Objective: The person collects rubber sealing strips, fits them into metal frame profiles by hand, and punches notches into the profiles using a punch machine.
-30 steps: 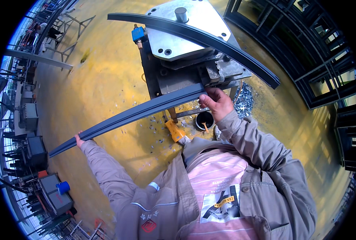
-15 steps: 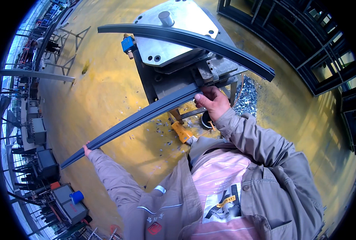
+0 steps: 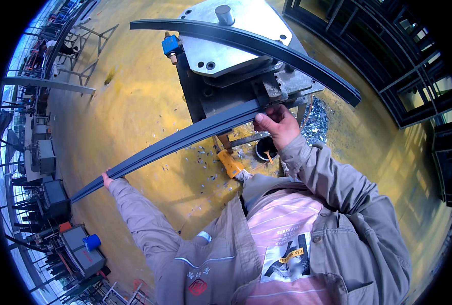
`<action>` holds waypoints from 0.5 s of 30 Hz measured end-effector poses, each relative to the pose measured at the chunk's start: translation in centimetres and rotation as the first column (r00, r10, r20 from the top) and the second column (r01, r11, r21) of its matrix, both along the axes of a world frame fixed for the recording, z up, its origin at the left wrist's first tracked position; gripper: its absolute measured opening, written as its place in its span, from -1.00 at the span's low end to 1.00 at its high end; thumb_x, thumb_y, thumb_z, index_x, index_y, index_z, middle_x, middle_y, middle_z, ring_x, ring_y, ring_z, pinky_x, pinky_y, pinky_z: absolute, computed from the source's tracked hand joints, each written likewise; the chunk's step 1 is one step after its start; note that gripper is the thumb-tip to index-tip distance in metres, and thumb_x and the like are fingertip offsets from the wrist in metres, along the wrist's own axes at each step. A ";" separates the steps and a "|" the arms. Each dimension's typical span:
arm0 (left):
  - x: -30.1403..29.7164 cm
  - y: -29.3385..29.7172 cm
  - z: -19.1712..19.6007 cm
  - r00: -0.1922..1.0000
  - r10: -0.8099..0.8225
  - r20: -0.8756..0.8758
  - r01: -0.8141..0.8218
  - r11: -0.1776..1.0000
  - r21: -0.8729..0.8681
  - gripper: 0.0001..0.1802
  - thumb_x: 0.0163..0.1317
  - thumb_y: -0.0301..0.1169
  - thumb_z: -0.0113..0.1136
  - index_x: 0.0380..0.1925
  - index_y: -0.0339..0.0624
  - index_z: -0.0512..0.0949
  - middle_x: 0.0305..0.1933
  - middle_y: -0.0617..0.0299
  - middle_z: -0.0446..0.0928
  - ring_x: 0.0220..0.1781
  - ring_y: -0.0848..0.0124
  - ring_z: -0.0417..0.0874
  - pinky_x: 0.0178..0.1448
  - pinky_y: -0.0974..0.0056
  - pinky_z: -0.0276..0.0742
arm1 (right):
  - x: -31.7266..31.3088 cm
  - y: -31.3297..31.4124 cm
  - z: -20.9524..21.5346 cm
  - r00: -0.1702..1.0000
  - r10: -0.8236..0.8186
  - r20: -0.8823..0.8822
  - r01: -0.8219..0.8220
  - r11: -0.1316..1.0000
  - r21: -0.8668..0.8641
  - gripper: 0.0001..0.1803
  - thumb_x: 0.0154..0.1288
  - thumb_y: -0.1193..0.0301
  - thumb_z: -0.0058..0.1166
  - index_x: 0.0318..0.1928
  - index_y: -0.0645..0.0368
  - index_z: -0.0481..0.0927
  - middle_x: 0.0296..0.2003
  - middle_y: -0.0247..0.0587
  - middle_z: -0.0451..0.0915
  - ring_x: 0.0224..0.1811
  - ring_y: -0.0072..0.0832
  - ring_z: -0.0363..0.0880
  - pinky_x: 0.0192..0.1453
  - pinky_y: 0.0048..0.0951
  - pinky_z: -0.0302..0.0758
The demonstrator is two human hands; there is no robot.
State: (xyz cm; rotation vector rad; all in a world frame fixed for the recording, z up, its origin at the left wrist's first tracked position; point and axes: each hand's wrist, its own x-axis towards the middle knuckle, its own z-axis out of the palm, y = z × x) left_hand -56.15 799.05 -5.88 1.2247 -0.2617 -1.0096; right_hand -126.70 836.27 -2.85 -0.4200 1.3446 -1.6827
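I hold a long dark grey metal profile (image 3: pixel 180 141) with grooves along its length, slanting from lower left up to the machine. My right hand (image 3: pixel 281 126) grips its right end, thumb on the near side, right at the front edge of a steel punch press (image 3: pixel 208 104). Toward the other end, my left hand (image 3: pixel 107 179) is closed round the profile; most of its fingers are hidden beneath. A second dark profile (image 3: pixel 287 55) lies across the press's silver top plate (image 3: pixel 221 63), below a round steel post (image 3: pixel 225 15).
A blue fitting (image 3: pixel 171 46) sits on the press's left side. Below stand a black bucket (image 3: pixel 265 149) and a yellow foot pedal (image 3: pixel 230 163). Metal chips (image 3: pixel 315 122) cover the floor at right. Dark frames (image 3: pixel 388 66) stand far right; benches and a blue bucket (image 3: pixel 91 242) line the left.
The view has shifted slightly, with the press now a little farther right. My left hand and the profile's left end sit slightly higher; both hands keep their grip.
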 end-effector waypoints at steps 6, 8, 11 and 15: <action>-4.0 -1.0 -0.6 0.992 -0.074 -0.105 0.068 0.996 -0.055 -0.60 0.86 -0.05 0.26 0.05 -0.21 0.65 -0.11 0.08 0.82 -0.03 0.13 0.90 0.21 -0.10 0.94 | -1.5 1.3 0.9 0.995 -0.097 0.002 0.097 0.995 0.020 -0.46 0.65 0.24 0.63 0.21 0.35 0.56 -0.05 -0.03 0.85 -0.03 -0.26 0.95 0.18 -0.18 0.94; -6.7 -0.9 -0.7 0.979 -0.159 -0.128 0.150 0.986 -0.073 -0.60 0.85 -0.06 0.29 0.03 -0.22 0.67 -0.12 0.09 0.83 -0.03 0.14 0.91 0.21 -0.11 0.96 | -2.5 2.1 0.3 0.991 -0.133 0.006 0.133 0.991 -0.018 -0.46 0.64 0.24 0.63 0.23 0.33 0.57 -0.03 -0.04 0.85 -0.02 -0.25 0.95 0.18 -0.18 0.94; -8.2 -0.1 0.7 0.983 -0.128 -0.133 0.127 0.992 -0.017 -0.58 0.86 -0.05 0.28 0.00 -0.23 0.70 -0.12 0.10 0.85 -0.02 0.14 0.93 0.24 -0.11 0.96 | -3.1 2.4 0.9 0.971 -0.205 0.119 0.209 0.978 -0.023 -0.50 0.68 0.27 0.60 0.26 0.31 0.58 0.00 -0.05 0.85 -0.01 -0.25 0.95 0.19 -0.18 0.94; -10.0 1.3 1.8 0.970 -0.212 -0.116 0.211 0.977 -0.021 -0.55 0.86 -0.02 0.28 0.01 -0.24 0.72 -0.08 0.10 0.87 0.02 0.13 0.95 0.26 -0.12 0.96 | -4.5 2.7 0.1 0.947 -0.251 0.200 0.267 0.962 -0.059 -0.52 0.73 0.29 0.53 0.26 0.33 0.53 0.00 -0.05 0.85 -0.01 -0.28 0.96 0.14 -0.22 0.97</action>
